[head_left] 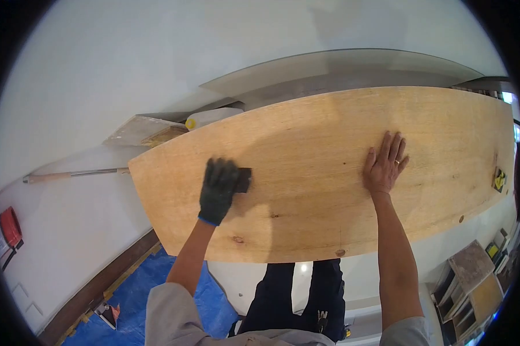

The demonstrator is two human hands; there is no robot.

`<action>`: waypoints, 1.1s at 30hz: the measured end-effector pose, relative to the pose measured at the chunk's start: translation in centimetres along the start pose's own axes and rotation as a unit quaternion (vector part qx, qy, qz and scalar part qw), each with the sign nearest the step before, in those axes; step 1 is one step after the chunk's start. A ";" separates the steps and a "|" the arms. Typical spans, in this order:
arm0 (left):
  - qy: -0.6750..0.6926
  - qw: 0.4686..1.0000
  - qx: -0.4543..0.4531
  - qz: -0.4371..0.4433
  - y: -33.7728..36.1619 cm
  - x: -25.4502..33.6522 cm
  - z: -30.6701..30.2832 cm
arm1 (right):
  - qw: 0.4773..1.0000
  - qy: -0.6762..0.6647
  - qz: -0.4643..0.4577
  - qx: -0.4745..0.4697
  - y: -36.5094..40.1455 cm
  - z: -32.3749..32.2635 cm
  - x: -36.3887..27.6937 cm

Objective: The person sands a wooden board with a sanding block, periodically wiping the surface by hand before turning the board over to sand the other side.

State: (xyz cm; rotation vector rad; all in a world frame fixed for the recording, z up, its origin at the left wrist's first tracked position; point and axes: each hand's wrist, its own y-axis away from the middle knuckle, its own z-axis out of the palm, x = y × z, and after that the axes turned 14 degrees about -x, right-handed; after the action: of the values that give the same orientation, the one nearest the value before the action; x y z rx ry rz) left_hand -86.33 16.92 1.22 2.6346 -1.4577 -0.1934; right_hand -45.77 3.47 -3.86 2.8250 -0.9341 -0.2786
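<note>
A large pale wooden board (306, 213) with a few knots lies in front of me. My left hand (218, 187), in a dark grey glove with a blue cuff, is closed over a dark piece of sandpaper (244, 180) on the left part of the board. The sandpaper's edge shows to the right of the fingers, and the glove is slightly blurred. Bare, my right hand (385, 164) rests flat on the board right of centre, fingers spread, with a ring on one finger.
A yellow-and-black item (499, 180) lies near the board's right end. Behind its left edge are a white container (214, 117) with a yellow cap and some board pieces (139, 130). Blue sheeting (156, 288) covers floor at lower left. Wooden pieces (472, 266) stand at lower right.
</note>
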 end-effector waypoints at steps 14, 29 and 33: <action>0.143 0.988 0.038 0.047 -7.7 6.6 2.2 | 1.000 0.006 -0.002 0.011 -0.4 -0.1 -0.2; 0.666 0.715 0.158 -0.144 -4.8 9.9 -0.7 | 0.999 0.029 0.002 0.013 -0.1 0.1 -0.1; 0.535 0.780 0.115 -0.304 -2.5 6.1 -2.6 | 0.999 0.027 0.002 0.017 -0.2 -0.2 -0.2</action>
State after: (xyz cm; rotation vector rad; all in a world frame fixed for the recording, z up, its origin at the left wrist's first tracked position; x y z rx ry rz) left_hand -80.58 13.25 3.06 2.4435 -0.2391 1.2749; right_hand -45.79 3.76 -3.67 2.8461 -0.9427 -0.1874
